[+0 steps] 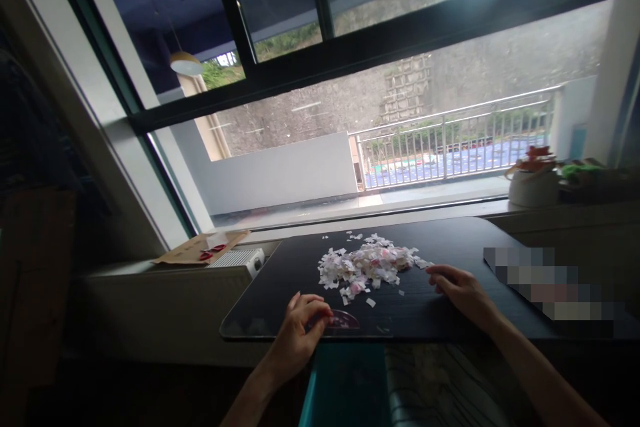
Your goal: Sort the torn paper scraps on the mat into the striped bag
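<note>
A loose heap of small torn paper scraps (373,263), mostly white with some pink, lies on the dark tabletop (440,240). At the near edge is my left hand (303,323), its fingers bent and the thumb meeting the forefinger; anything between them is too small to make out. Beside those fingertips a dark, half-round printed patch (345,320) shows on the table surface. To the right of the heap, my right hand (460,290) has its fingers curled together, fingertips close to the outermost scraps. Whether it pinches a scrap cannot be made out.
Red-handled scissors (213,252) rest on a brown paper sheet (185,250) on the left sill, near a white vented box (237,260). A pale pot (533,187) stands on the right sill. Beneath the table edge is a teal surface (350,383). A large window rises behind.
</note>
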### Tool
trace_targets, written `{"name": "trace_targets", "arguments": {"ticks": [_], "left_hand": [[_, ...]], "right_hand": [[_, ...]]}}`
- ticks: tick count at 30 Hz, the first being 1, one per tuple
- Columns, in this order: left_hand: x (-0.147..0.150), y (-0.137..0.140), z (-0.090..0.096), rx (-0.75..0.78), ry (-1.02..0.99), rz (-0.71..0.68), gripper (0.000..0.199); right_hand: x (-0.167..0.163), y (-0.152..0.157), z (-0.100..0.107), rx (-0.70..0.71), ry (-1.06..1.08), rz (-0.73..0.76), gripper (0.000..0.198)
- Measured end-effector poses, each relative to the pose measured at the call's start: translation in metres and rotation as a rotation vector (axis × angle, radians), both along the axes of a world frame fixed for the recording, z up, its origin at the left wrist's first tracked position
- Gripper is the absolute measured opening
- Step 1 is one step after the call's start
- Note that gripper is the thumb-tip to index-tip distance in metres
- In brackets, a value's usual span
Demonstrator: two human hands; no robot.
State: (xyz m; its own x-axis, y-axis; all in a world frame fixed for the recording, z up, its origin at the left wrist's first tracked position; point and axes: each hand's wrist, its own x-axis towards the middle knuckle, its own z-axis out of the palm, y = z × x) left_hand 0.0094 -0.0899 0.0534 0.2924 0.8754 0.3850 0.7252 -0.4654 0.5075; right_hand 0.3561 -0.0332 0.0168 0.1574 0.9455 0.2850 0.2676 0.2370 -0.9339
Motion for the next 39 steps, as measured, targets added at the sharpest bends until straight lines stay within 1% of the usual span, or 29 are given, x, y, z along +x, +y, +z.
{"name": "trace_targets", "arguments": {"ticks": [4, 6, 10, 13, 15, 18, 22, 25, 27, 29, 32, 34, 36, 37, 39], "left_hand": [[0.019, 0.01, 0.003, 0.023, 0.005, -0.019, 0.011], [0.036, 0.018, 0.007, 0.068, 0.014, -0.032, 0.013], [0.079, 0.04, 0.015, 0.207, 0.036, -0.063, 0.015], [0.104, 0.058, 0.017, 0.221, 0.058, -0.109, 0.015], [0.113, 0.068, 0.015, 0.202, 0.072, -0.135, 0.016], [0.112, 0.075, 0.01, 0.157, 0.097, -0.167, 0.016], [0.09, 0.069, 0.006, 0.051, 0.099, -0.232, 0.016], [0.07, 0.06, 0.009, 0.017, 0.103, -0.237, 0.015], [0.064, 0.057, 0.014, 0.025, 0.103, -0.215, 0.016], [0.07, 0.056, 0.018, 0.043, 0.092, -0.203, 0.016], [0.094, 0.057, 0.022, 0.074, 0.082, -0.245, 0.017], [0.11, 0.057, 0.024, 0.092, 0.087, -0.278, 0.018], [0.117, 0.058, 0.024, 0.113, 0.093, -0.282, 0.019], [0.116, 0.058, 0.024, 0.126, 0.091, -0.264, 0.019], [0.103, 0.06, 0.02, 0.159, 0.084, -0.185, 0.019]], "right_hand": [[0.001, 0.002, -0.003, -0.005, 0.003, 0.007, 0.031], [0.002, 0.003, -0.004, -0.017, 0.007, 0.021, 0.031], [0.001, 0.003, -0.005, -0.02, 0.035, 0.013, 0.032], [-0.001, 0.003, -0.004, -0.021, 0.041, 0.011, 0.032], [-0.001, 0.003, -0.004, -0.016, 0.037, 0.019, 0.032], [-0.002, 0.002, -0.004, 0.004, 0.032, 0.019, 0.031], [-0.001, 0.0, -0.001, 0.015, 0.0, 0.0, 0.031], [-0.003, -0.002, 0.002, 0.019, -0.113, 0.03, 0.031], [-0.008, -0.005, 0.005, 0.037, -0.216, 0.086, 0.03], [-0.017, -0.006, 0.009, 0.074, -0.299, 0.151, 0.031], [-0.033, -0.009, 0.015, 0.153, -0.377, 0.211, 0.035], [-0.038, -0.011, 0.018, 0.197, -0.436, 0.221, 0.031], [-0.036, -0.015, 0.018, 0.218, -0.511, 0.198, 0.03], [-0.032, -0.017, 0.018, 0.222, -0.553, 0.163, 0.031], [-0.021, -0.022, 0.015, 0.228, -0.637, 0.047, 0.03]]}}
